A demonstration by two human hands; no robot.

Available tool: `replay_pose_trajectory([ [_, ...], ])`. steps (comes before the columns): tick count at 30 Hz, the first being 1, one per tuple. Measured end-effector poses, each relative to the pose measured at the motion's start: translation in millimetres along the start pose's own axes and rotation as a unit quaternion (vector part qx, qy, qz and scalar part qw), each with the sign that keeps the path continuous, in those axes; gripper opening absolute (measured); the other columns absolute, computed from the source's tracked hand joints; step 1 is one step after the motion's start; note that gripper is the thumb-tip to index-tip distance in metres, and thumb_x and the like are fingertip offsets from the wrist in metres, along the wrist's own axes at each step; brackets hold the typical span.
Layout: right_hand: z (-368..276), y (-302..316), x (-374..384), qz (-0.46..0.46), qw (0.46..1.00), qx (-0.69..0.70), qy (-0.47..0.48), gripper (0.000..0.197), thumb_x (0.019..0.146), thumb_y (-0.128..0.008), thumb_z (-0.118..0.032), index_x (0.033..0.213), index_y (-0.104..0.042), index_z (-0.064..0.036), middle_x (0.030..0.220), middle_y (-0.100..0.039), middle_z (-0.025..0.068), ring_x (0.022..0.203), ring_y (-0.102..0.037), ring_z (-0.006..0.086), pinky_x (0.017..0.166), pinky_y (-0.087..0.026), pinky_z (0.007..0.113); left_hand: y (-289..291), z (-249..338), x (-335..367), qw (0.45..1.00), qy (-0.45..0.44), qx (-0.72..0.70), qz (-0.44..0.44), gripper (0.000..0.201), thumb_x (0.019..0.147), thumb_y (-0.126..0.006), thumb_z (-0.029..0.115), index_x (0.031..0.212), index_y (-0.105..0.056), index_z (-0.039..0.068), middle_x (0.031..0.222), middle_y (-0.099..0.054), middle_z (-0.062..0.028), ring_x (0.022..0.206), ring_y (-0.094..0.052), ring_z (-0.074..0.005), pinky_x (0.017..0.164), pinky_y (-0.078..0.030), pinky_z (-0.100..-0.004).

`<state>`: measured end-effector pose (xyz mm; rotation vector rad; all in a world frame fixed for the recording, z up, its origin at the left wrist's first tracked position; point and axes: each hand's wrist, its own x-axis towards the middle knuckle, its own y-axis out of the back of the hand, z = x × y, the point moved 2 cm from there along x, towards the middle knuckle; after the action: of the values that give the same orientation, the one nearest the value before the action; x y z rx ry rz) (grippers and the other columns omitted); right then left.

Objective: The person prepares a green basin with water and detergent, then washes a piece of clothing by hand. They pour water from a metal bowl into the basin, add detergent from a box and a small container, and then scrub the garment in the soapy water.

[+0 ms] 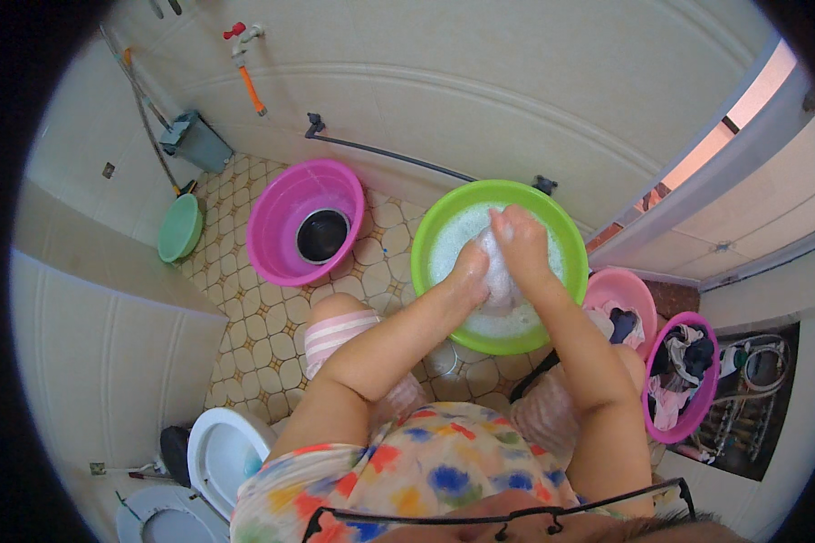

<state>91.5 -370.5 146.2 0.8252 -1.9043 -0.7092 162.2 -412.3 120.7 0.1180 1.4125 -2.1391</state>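
Note:
A lime green basin (427, 233) full of sudsy water (453, 237) stands on the floor ahead of me. Over it, both my hands grip a wet white cloth (501, 281) that is lathered with foam. My left hand (471, 275) is closed round its left side. Slightly farther away, my right hand (522, 239) is closed on its upper right part. The cloth bunches between the two hands and hangs down toward the suds. Its lower edge blends into the foam, so I cannot tell how much is under water.
Left of the green basin is a magenta basin (261, 226) holding a dark round bowl (323, 237). To the right, a pink basin (618, 285) and a purple-pink basin (710, 405) hold clothes. A grey bin (201, 143), mint basin (180, 228), tap (244, 45) and toilet (210, 452) are around me.

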Motion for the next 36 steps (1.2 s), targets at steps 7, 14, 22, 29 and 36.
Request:
replay_pose_trajectory([
  [7, -43.0, -14.3, -18.7, -0.010, 0.993, -0.001, 0.121, 0.016, 0.084, -0.054, -0.020, 0.076, -0.056, -0.0070, 0.074, -0.057, 0.0106, 0.067, -0.058, 0.0303, 0.059, -0.050, 0.039, 15.0, 15.5, 1.0, 0.999, 0.016, 0.047, -0.004, 0.024, 0.092, -0.042, 0.032, 0.089, -0.055, 0.012, 0.089, -0.061, -0.0067, 0.079, -0.059, -0.0197, 0.071, -0.049, -0.0359],
  [14, 4.6, 3.1, 6.4, 0.023, 0.998, 0.019, -0.058, 0.018, 0.084, -0.054, -0.018, 0.072, -0.056, -0.0047, 0.073, -0.056, 0.0121, 0.070, -0.059, 0.0303, 0.056, -0.050, 0.040, 6.0, -6.5, 10.7, 0.999, 0.023, 0.016, -0.031, 0.024, 0.091, -0.043, 0.034, 0.083, -0.054, 0.014, 0.082, -0.059, -0.0058, 0.077, -0.059, -0.0194, 0.066, -0.049, -0.0361],
  [22, -27.7, -21.3, -20.1, -0.022, 0.999, 0.013, 0.043, 0.014, 0.083, -0.051, -0.017, 0.080, -0.056, -0.0041, 0.072, -0.056, 0.0172, 0.069, -0.057, 0.0356, 0.060, -0.048, 0.045, 55.0, -5.0, 39.2, 0.974, 0.051, -0.069, -0.212, 0.020, 0.092, -0.045, 0.030, 0.085, -0.055, 0.014, 0.083, -0.060, -0.0069, 0.078, -0.059, -0.0204, 0.071, -0.049, -0.0378],
  [29, -16.9, -3.1, -6.1, -0.070, 0.997, -0.016, 0.001, 0.017, 0.082, -0.055, -0.019, 0.078, -0.058, -0.0027, 0.075, -0.058, 0.0168, 0.070, -0.058, 0.0351, 0.064, -0.050, 0.044, 35.4, 5.0, 23.8, 0.992, 0.120, 0.019, -0.016, 0.024, 0.090, -0.047, 0.029, 0.099, -0.055, 0.008, 0.093, -0.060, -0.0088, 0.085, -0.059, -0.0221, 0.073, -0.050, -0.0372],
  [36, -7.1, -13.2, -5.7, -0.007, 1.000, -0.017, 0.012, 0.021, 0.084, -0.055, -0.020, 0.071, -0.055, -0.0028, 0.072, -0.056, 0.0149, 0.066, -0.057, 0.0340, 0.059, -0.048, 0.044, 26.6, -8.7, 20.2, 0.996, 0.044, -0.036, -0.065, 0.024, 0.088, -0.051, 0.032, 0.094, -0.057, 0.010, 0.086, -0.061, -0.0066, 0.074, -0.059, -0.0219, 0.068, -0.050, -0.0363],
])
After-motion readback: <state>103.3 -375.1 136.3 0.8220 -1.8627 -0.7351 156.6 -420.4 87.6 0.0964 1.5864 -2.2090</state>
